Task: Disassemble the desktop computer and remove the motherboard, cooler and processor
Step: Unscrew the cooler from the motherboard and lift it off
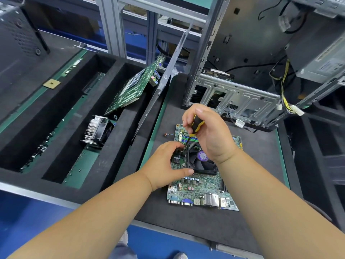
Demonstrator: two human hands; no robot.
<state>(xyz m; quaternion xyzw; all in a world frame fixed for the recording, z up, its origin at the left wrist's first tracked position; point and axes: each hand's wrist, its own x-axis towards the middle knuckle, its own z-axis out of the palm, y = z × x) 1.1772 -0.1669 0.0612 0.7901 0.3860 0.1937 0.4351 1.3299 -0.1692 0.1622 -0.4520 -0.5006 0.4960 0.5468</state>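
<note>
Partly hidden cooler [202, 162] under hands

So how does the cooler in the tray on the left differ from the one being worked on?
The loose cooler lies tipped on its side in the foam tray, its metal fins showing. The mounted cooler sits flat on the motherboard, fan upward, fins hidden. The right hand drives a screwdriver at its corner; nothing touches the loose one. Both have black fans.

Two motherboards [201, 186] [130, 90], two coolers [202, 161] [98, 130] — one screwdriver [195, 128], one case [242, 62]
</note>
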